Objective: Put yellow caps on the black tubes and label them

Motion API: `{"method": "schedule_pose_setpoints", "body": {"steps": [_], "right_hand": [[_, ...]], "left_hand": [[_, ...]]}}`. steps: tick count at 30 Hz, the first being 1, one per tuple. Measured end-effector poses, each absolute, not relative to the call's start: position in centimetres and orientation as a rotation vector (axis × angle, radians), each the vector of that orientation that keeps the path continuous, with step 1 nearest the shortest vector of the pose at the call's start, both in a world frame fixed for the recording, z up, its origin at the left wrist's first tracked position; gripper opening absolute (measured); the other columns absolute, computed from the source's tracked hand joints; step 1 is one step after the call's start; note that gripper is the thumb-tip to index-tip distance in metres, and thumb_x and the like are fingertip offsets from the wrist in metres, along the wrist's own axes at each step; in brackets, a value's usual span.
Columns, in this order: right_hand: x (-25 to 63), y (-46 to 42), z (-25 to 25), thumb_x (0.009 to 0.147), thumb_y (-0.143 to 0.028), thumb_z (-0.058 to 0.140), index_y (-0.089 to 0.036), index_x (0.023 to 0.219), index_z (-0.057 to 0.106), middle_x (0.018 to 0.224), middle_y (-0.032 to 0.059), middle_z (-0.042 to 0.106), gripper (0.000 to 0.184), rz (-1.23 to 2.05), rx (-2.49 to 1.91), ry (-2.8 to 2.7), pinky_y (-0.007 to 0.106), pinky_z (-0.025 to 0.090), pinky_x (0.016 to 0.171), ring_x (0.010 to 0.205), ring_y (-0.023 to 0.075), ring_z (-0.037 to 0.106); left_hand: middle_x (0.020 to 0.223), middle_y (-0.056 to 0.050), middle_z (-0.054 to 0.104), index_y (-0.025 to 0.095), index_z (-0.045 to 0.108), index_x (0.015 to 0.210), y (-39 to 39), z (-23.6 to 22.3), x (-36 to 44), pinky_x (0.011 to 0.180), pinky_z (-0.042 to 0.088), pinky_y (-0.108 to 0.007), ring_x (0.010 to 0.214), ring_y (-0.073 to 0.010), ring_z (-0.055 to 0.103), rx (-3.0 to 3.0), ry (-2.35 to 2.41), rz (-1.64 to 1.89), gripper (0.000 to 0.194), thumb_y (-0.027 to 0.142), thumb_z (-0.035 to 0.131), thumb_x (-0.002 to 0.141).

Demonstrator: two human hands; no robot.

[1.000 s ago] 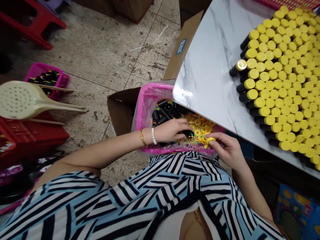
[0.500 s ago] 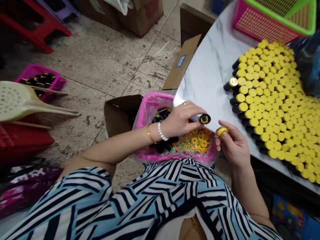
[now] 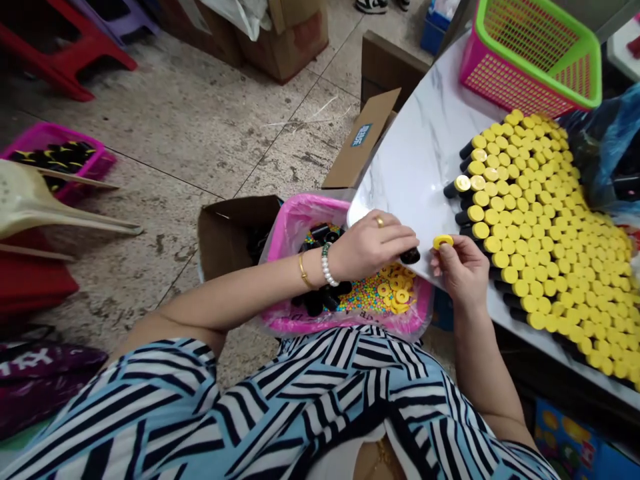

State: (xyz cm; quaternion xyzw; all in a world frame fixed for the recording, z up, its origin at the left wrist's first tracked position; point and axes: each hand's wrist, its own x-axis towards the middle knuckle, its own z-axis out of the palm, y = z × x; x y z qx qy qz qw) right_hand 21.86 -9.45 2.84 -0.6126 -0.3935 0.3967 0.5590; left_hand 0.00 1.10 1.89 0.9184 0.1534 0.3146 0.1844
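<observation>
My left hand is closed around a small black tube, whose end pokes out past the fingers above the basin's right part. Just to the right, my right hand pinches a round yellow cap between thumb and fingers; the cap and tube are apart. Below both hands stands a pink basin lined with clear plastic. Inside lie black tubes, many small coloured beads and loose yellow caps, some showing a ring shape.
On the white marbled table, many yellow-capped black tubes stand packed together. Behind them is a pink and green basket. An open cardboard box adjoins the basin. A pink tray of black pieces and a red stool are left.
My left hand has tipped the tube, so its bead-filled opening no longer faces up to view. The yellow cap in my right hand now lies flatter. The camera view has shifted slightly.
</observation>
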Motion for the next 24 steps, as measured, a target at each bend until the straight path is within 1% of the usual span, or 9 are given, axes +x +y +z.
{"method": "schedule_pose_setpoints", "body": {"steps": [1,3,7,10,13,17,20,22,24], "right_hand": [[21.7,-9.6,2.8,0.087,-0.039,0.078,-0.021,0.096,0.069,0.075,-0.0004,0.070,0.021,0.923,-1.438,-0.927,0.020,0.046,0.046,0.053,0.0091,0.058],[21.6,-9.8,2.9,0.087,-0.039,0.078,-0.022,0.095,0.069,0.076,-0.0003,0.070,0.021,0.923,-1.439,-0.927,0.020,0.046,0.046,0.054,0.0093,0.058],[22.0,-9.4,3.2,0.086,-0.042,0.078,-0.021,0.094,0.071,0.075,-0.0001,0.068,0.024,0.990,-1.461,-0.952,0.021,0.044,0.045,0.052,0.0093,0.056],[22.5,-9.1,3.3,0.088,-0.042,0.077,-0.020,0.101,0.074,0.078,0.0015,0.069,0.026,1.108,-1.446,-0.959,0.021,0.044,0.046,0.054,0.0090,0.056],[23.0,-8.6,3.5,0.089,-0.042,0.075,-0.020,0.104,0.075,0.080,0.0023,0.069,0.027,1.170,-1.436,-0.920,0.020,0.041,0.046,0.055,0.0083,0.056],[23.3,-8.2,3.8,0.089,-0.044,0.075,-0.019,0.098,0.074,0.075,0.0013,0.067,0.026,1.193,-1.457,-0.896,0.019,0.037,0.043,0.051,0.0069,0.051],[23.4,-8.1,3.7,0.090,-0.044,0.074,-0.019,0.096,0.072,0.069,0.0001,0.065,0.026,1.224,-1.443,-0.881,0.019,0.036,0.043,0.048,0.0069,0.049],[23.4,-8.0,3.5,0.089,-0.044,0.074,-0.019,0.097,0.072,0.069,0.0000,0.065,0.026,1.213,-1.429,-0.859,0.020,0.036,0.043,0.049,0.0079,0.050],[23.3,-8.0,3.3,0.089,-0.042,0.075,-0.019,0.100,0.073,0.070,0.0003,0.065,0.026,1.192,-1.418,-0.853,0.020,0.037,0.043,0.051,0.0084,0.051]], "left_hand": [[0.127,-0.004,0.072,0.025,0.065,0.125,0.9,1.9,-0.2,0.099,0.045,-0.038,0.112,-0.0200,0.063,2.616,0.359,0.878,0.031,0.016,0.053,0.098],[0.126,-0.004,0.073,0.025,0.064,0.125,0.9,1.7,-0.5,0.098,0.046,-0.037,0.110,-0.0191,0.064,2.608,0.303,0.842,0.031,0.016,0.052,0.099],[0.112,-0.005,0.076,0.023,0.068,0.119,1.4,1.5,-0.2,0.096,0.046,-0.037,0.103,-0.0206,0.065,2.498,0.417,0.750,0.027,0.021,0.059,0.094],[0.100,-0.004,0.076,0.022,0.071,0.114,1.8,1.6,0.6,0.095,0.046,-0.036,0.099,-0.0207,0.066,2.432,0.470,0.715,0.025,0.024,0.063,0.090],[0.096,-0.004,0.077,0.022,0.073,0.112,2.0,1.7,1.4,0.093,0.046,-0.036,0.097,-0.0210,0.066,2.378,0.534,0.719,0.025,0.028,0.066,0.089],[0.101,-0.003,0.078,0.022,0.072,0.110,1.9,1.5,1.9,0.094,0.045,-0.037,0.098,-0.0210,0.066,2.361,0.582,0.775,0.022,0.028,0.067,0.089],[0.114,-0.003,0.077,0.023,0.070,0.117,1.6,1.4,1.5,0.098,0.043,-0.038,0.105,-0.0208,0.065,2.403,0.549,0.908,0.026,0.022,0.063,0.092],[0.122,-0.001,0.075,0.026,0.068,0.122,1.4,1.3,1.1,0.101,0.043,-0.039,0.109,-0.0194,0.064,2.458,0.487,0.974,0.030,0.018,0.058,0.095],[0.126,0.002,0.074,0.030,0.067,0.124,1.3,1.2,0.8,0.100,0.043,-0.038,0.110,-0.0173,0.065,2.519,0.414,0.980,0.032,0.017,0.055,0.097]]}}
